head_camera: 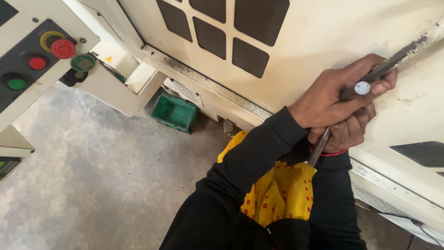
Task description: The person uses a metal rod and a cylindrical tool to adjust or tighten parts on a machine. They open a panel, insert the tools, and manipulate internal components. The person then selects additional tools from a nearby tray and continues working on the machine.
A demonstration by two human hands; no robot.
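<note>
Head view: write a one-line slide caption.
Both hands, left hand over right hand, hold a metal rod against a cream machine panel.

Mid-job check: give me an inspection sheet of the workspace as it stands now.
Surface: worn grey concrete floor, stained.
Job's things: metal rod with a round bright end, held against the cream machine housing.
Clutter: green plastic crate on the floor under the machine; yellow patterned cloth at the person's front.
Grips: left hand and right hand both closed on the rod.
Cables: thin dark cable at lower right.
Surroundings: control panel with red, green and mushroom buttons; dark vent grille.
</note>
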